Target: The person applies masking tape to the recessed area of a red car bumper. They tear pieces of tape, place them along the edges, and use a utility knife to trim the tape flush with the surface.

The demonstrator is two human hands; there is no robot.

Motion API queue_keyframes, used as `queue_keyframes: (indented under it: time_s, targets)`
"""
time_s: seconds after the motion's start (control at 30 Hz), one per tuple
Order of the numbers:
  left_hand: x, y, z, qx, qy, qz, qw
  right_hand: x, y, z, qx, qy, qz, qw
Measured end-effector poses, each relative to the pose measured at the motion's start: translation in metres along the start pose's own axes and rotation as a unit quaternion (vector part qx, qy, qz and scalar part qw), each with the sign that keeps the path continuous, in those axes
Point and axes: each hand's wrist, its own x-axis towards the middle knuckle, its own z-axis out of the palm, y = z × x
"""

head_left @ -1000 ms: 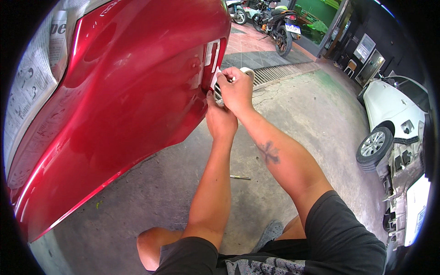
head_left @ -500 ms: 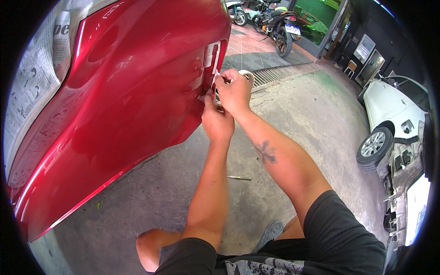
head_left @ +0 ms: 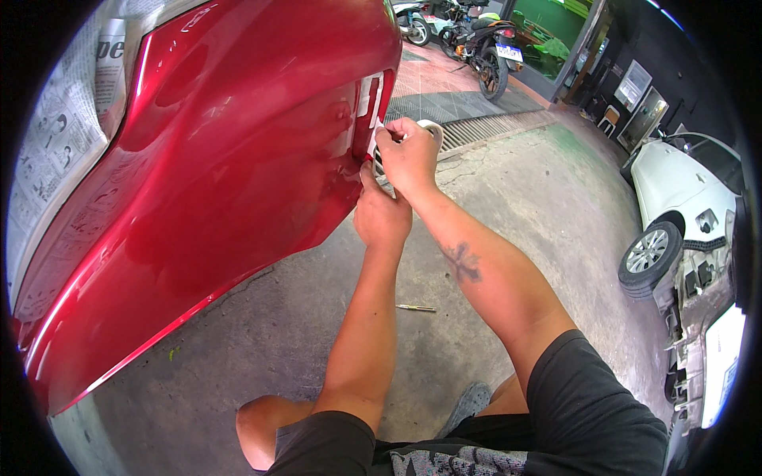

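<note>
A glossy red car bumper [head_left: 238, 151] fills the left side. At its right edge is a recess with white masking tape strips [head_left: 364, 97] along it. My right hand [head_left: 409, 159] is closed, pinching the end of a tape strip [head_left: 372, 140] at that edge. A roll of masking tape [head_left: 433, 132] sits by the same hand, partly hidden behind it. Just below, my left hand [head_left: 383, 214] reaches up with a finger stretched out against the recess's lower corner. Its other fingers are partly hidden.
Newspaper [head_left: 59, 151] covers the area beyond the bumper's left edge. A thin pen-like tool [head_left: 416, 308] lies on the concrete floor [head_left: 508, 198]. Beyond a floor grate [head_left: 492, 127] stands a motorcycle [head_left: 488, 55]. A white car [head_left: 686, 186] and detached car parts [head_left: 698, 309] are at right.
My left hand has shifted slightly right and down, away from the recess, and its finger is straighter. My right hand stays nearly in place at the tape.
</note>
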Motion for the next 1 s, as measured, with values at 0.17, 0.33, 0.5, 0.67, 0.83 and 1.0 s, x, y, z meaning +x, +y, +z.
queue_keyframes:
  time_s: [0.17,0.33,0.5,0.67,0.83,1.0]
  targets:
    - [-0.004,0.003,-0.002,-0.083,0.008,0.04,0.996,-0.002,0.0,0.0,0.01,0.005,-0.003,1.0]
    - [0.001,-0.007,0.006,-0.115,-0.001,0.036,0.993,-0.001,-0.001,-0.002,-0.007,0.002,-0.022,1.0]
    - [0.0,-0.011,0.015,-0.135,0.04,0.053,0.989,0.002,0.007,-0.002,0.002,0.006,-0.031,0.999]
    - [0.003,-0.016,0.018,-0.085,0.031,0.066,0.994,0.002,0.003,-0.002,0.004,-0.002,-0.014,1.0]
    - [-0.003,-0.014,0.018,-0.016,0.021,0.047,0.999,-0.001,0.001,-0.003,0.011,0.002,-0.011,1.0]
    - [0.0,-0.014,0.019,-0.008,0.022,0.032,0.999,0.0,0.005,0.004,0.032,0.011,-0.007,0.999]
